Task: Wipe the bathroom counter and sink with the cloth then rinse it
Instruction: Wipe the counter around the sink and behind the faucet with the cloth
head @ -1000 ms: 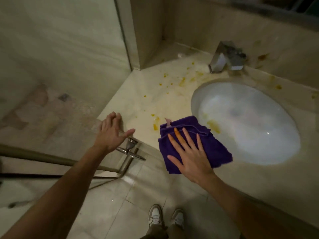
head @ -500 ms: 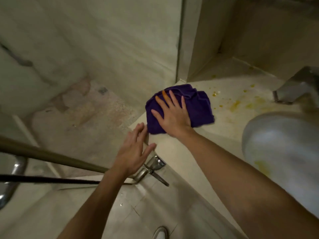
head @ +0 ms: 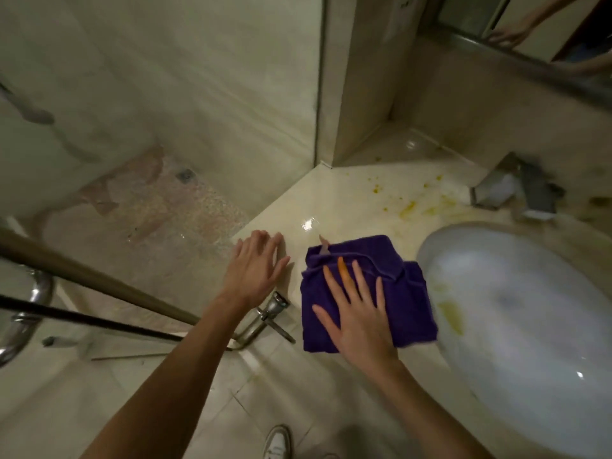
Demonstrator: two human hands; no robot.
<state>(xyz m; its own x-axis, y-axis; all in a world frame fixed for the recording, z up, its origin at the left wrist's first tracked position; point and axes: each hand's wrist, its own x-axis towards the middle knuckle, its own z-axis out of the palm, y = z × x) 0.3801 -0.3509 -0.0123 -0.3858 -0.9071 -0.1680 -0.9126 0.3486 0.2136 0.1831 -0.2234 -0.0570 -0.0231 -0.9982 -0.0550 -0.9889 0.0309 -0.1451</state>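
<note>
Slid back from the far corner toward the sink point(head: 516, 313): purple cloth point(head: 361, 293) on bench point(head: 347, 200), right hand point(head: 356, 321) pressing flat, left hand point(head: 253, 270) spread empty. Risks smearing yellow stains point(head: 410, 205).

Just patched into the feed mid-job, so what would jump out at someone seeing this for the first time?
The purple cloth stands out, pressed flat on the pale counter under the right hand, just left of the white sink. Yellow-orange splatters dot the counter near the faucet, with smears inside the basin too. The left hand rests open on the counter's left corner.
</note>
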